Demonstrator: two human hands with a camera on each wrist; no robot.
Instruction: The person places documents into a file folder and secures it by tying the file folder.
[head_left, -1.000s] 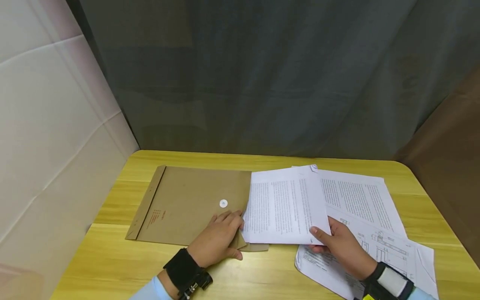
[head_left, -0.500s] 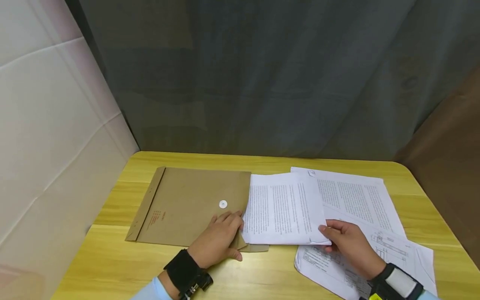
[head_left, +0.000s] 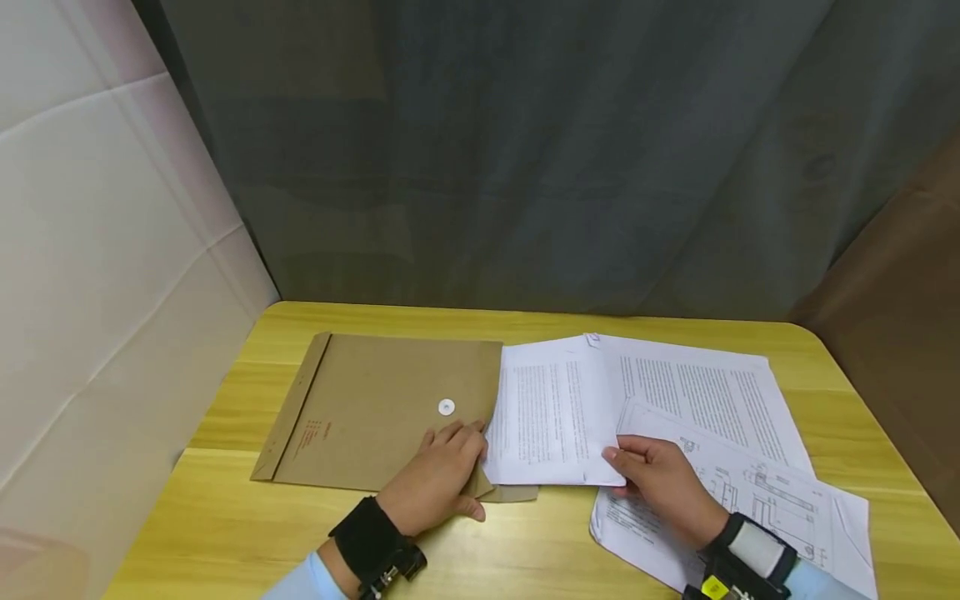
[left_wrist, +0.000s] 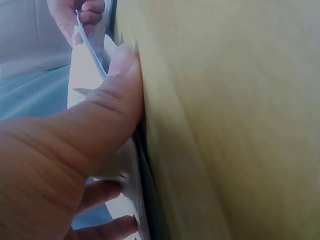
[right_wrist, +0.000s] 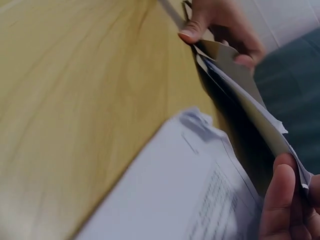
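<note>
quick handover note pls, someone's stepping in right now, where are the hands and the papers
Left hand: grips the open end of the brown envelope, thumb beneath.
Right hand: pinches the near corner of the printed sheets, whose left edge is in the envelope mouth.
More pages and drawings lie loose on the yellow table, right of the envelope.
Done: sheets started into the envelope.
Left: most of the sheets are outside it; loose pages not yet in; the flap is open.

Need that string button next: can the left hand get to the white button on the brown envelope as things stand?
Probably yes. The left hand rests on the brown envelope, fingertips just below the white button, nothing between them. But it holds the envelope's mouth where the sheets enter.
</note>
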